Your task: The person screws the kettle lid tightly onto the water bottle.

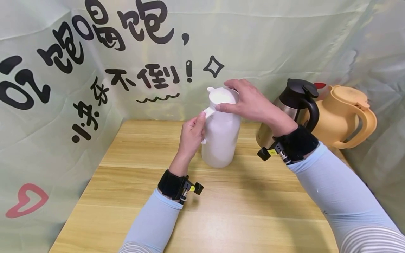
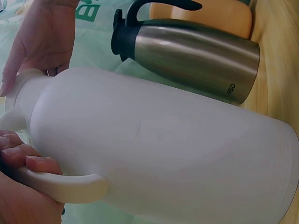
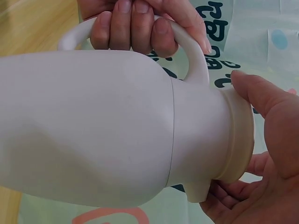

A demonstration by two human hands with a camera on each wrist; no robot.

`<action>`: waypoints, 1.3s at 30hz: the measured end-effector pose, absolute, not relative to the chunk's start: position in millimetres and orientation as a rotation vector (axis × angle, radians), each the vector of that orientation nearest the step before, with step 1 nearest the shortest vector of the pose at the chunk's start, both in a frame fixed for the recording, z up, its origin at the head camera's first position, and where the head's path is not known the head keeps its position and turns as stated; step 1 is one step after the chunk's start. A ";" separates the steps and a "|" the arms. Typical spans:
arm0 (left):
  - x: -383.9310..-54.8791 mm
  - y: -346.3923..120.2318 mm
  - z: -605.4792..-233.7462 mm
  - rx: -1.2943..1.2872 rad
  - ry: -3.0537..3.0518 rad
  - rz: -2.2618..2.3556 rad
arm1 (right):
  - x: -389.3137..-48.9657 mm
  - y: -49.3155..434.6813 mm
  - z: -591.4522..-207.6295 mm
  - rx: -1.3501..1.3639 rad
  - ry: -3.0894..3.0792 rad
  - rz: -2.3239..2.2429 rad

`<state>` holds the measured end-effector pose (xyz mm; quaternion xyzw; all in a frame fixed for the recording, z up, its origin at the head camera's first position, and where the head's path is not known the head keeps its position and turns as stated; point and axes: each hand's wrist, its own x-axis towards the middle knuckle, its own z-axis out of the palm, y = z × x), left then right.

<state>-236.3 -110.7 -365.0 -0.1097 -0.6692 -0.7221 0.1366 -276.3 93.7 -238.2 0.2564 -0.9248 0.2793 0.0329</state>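
Note:
A white thermos jug (image 1: 220, 140) stands upright on the wooden table. My left hand (image 1: 192, 135) grips its handle (image 3: 197, 58), with several fingers curled through the loop, as the right wrist view shows. At the top, my right hand (image 1: 250, 100) spans the round white lid (image 1: 223, 95), its thumb (image 3: 261, 91) on one side of the rim and its fingers on the other. A small tab sticks out from the lid's far left edge in the head view. The jug's short spout (image 3: 197, 190) points away from the handle, beside my right fingers.
To the right of the jug stands a steel thermos jug (image 2: 201, 58) with a black lid and handle. An orange jug (image 1: 335, 117) is beyond it, near the right-hand cloth wall. A pale green cloth (image 1: 269, 42) with black lettering hangs behind the wooden table (image 1: 142, 151).

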 end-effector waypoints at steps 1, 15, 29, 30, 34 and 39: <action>-236.2 -110.7 -365.0 -0.316 -1.936 -2.090 | -276.2 94.1 -237.7 0.797 -2.849 0.857; -235.7 -109.5 -365.8 -0.325 -1.925 -2.083 | -278.5 99.6 -229.1 0.950 -2.900 0.928; -237.0 -109.9 -366.4 -0.341 -1.911 -2.112 | -280.1 95.2 -240.7 0.824 -2.843 0.869; -236.9 -109.9 -366.3 -0.342 -1.910 -2.114 | -279.8 95.4 -240.6 0.823 -2.846 0.867; -236.3 -109.9 -365.7 -0.339 -1.912 -2.117 | -278.8 97.4 -237.4 0.863 -2.872 0.874; -235.9 -109.9 -365.7 -0.330 -1.920 -2.104 | -280.0 100.0 -232.6 0.969 -2.885 0.939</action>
